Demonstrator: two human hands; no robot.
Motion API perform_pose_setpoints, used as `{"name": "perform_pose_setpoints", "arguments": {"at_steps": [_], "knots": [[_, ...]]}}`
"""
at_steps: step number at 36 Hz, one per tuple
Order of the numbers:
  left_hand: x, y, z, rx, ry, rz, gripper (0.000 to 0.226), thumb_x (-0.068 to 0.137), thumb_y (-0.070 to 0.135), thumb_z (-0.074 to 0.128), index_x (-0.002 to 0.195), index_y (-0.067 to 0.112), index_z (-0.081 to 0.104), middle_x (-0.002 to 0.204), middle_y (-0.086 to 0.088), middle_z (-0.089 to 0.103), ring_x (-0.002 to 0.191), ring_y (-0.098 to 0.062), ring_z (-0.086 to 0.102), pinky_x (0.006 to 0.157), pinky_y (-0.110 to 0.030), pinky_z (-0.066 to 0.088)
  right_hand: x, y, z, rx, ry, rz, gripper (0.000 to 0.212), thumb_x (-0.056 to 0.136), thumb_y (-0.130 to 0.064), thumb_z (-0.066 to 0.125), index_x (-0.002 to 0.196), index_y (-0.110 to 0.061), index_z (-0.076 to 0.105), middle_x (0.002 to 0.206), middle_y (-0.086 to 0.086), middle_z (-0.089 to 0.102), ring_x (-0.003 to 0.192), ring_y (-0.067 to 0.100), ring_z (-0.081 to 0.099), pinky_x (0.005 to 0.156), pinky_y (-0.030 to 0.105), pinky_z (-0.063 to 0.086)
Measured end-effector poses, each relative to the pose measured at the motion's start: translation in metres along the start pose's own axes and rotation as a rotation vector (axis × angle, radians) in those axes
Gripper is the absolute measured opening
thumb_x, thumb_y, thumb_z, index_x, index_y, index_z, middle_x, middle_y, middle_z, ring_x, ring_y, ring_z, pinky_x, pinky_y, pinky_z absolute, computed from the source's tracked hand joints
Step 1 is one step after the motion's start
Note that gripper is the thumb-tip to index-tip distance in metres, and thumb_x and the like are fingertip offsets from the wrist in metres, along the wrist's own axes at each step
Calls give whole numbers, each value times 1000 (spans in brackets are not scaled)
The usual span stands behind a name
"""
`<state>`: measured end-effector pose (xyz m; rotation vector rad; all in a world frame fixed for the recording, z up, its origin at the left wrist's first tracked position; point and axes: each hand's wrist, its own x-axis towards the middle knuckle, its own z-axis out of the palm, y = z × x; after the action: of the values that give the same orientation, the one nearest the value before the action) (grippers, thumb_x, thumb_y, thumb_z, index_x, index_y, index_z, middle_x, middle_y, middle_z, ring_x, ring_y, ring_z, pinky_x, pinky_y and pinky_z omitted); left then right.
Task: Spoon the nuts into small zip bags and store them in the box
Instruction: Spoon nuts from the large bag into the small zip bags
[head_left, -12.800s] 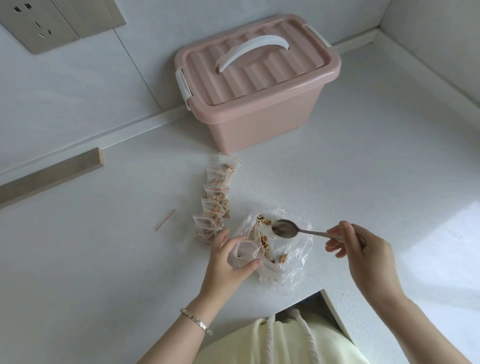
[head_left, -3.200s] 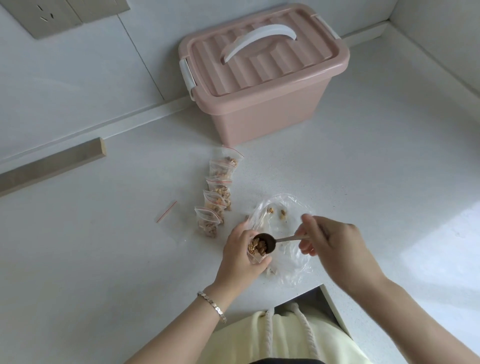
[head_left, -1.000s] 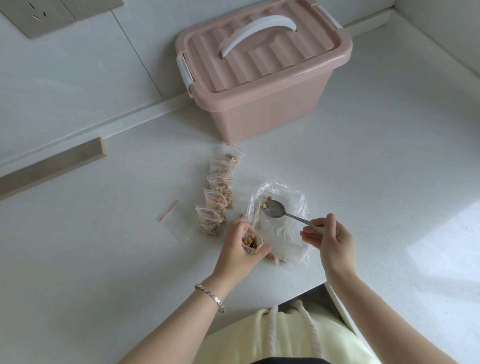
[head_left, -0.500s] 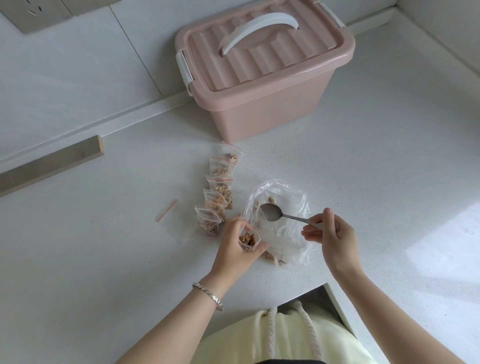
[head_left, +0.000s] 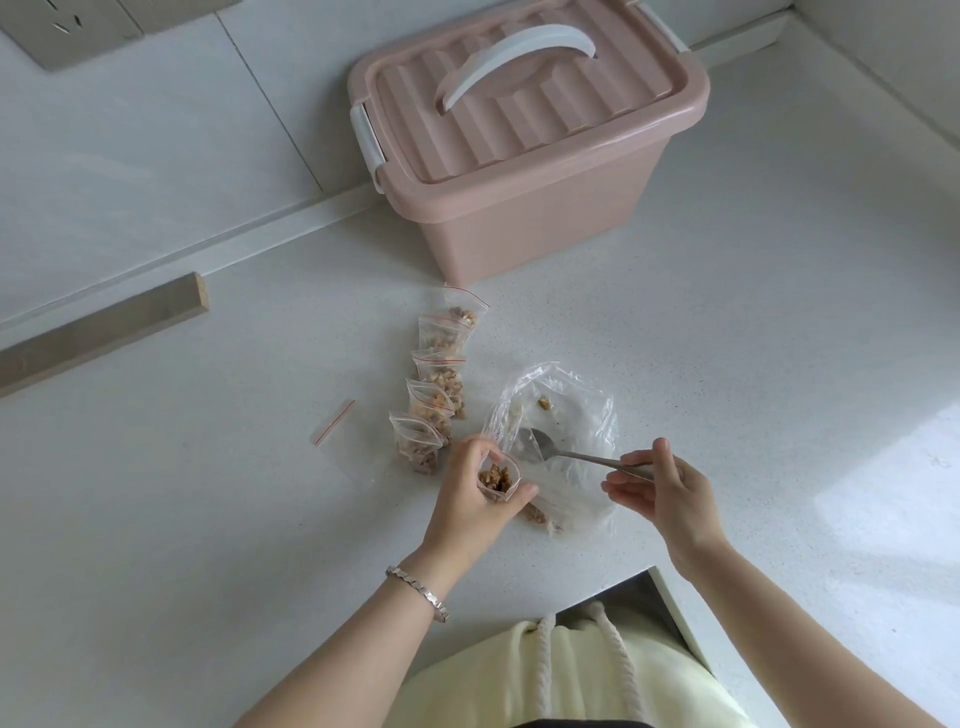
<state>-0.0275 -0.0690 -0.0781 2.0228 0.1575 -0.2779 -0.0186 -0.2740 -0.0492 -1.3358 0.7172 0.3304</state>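
Five filled zip bags (head_left: 439, 374) sit in a row on the bench (head_left: 208, 519), running from just beside the left hand (head_left: 467, 504) toward the pink box (head_left: 524, 208) at the far side, lid on. The sixth bag (head_left: 493, 493) is held mouth-up, with nuts (head_left: 496, 475) visible inside.

Step in hand: spooning, prob. the last fill or close to it. The big clear bag (head_left: 576, 431), right of the row, looks nearly spent, w/ one bit at its far side and a few at its near edge.

Hands: the left is curled round the sixth bag, thumb & fingers ringing the rim so the mouth stays open. The right hand (head_left: 660, 483) pinches the spoon (head_left: 550, 451) by its handle end betw. thumb & fingertips, other fingers loose. The spoon bowl lies inside the big clear bag and looks empty.

Next: gather the stragglers and tip them in w/o spilling. Then put the spoon down, since pressing the zip shut likely needs both hands. An empty zip bag (head_left: 337, 436) lies flat left of the row. The box needs opening before anything goes in.
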Motion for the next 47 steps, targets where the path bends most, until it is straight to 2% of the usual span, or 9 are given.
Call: {"name": "perform_pose_setpoints", "arguments": {"at_steps": [7,13,19,25,30,36,38,42,47], "knots": [[-3,-2,-1,-23,3,8,40,71,18,78,96,20,47,114,15,41,109,21,33,86,4,24,-8,-4,-26,113,46,-8,42,98,-33,34,85,-1,58,72,19,65,62,22,69,60,25,58],[-5,1,3,5,28,59,45,68,16,80,99,23,47,111,10,40,108,12,36,87,0,28,-22,-24,-36,-2,58,-135,43,98,-33,34,84,-2,60,65,14,68,65,25,69,60,25,58],[-4,1,10,67,46,55,40,70,19,79,95,17,47,109,-1,41,102,-8,41,83,-1,29,-54,-49,-17,-234,-39,-374,41,91,-33,36,77,-6,63,69,12,69,61,19,67,58,19,54],[-3,1,12,94,13,13,41,73,22,75,104,10,50,115,-4,39,104,-9,39,81,3,27,-71,-37,1,-678,-177,-754,31,92,-43,40,71,-30,60,74,-11,66,70,2,62,63,13,47],[-7,3,8,65,24,-20,40,75,20,74,105,9,50,116,-2,39,107,-9,41,83,3,27,-74,-36,4,-769,-212,-996,38,97,-48,34,82,-26,61,74,-9,64,70,4,58,60,19,45],[-28,10,-4,-32,219,6,38,75,13,75,96,24,46,104,10,46,105,12,43,87,1,29,-73,-42,-2,-586,-34,-848,30,87,-37,38,69,-28,60,75,-14,66,67,0,63,62,4,43],[-38,11,-10,-52,348,-26,34,74,16,75,93,26,49,92,12,54,93,6,51,82,-7,38,-72,-45,-1,-518,10,-754,33,84,-43,39,65,-27,62,70,-12,67,64,4,63,60,5,43],[-44,11,-28,-129,564,-140,27,75,20,74,76,31,49,71,13,61,62,-15,61,63,-40,53,-69,-45,0,-484,50,-675,29,90,-43,52,66,-30,60,65,-7,67,61,7,62,58,6,44],[-19,-3,-48,0,555,-385,34,63,55,67,77,33,46,78,12,63,63,-25,64,63,-46,54,-67,-41,7,-507,56,-637,43,78,-58,36,59,-24,56,66,-4,64,61,6,59,57,5,41]]}}
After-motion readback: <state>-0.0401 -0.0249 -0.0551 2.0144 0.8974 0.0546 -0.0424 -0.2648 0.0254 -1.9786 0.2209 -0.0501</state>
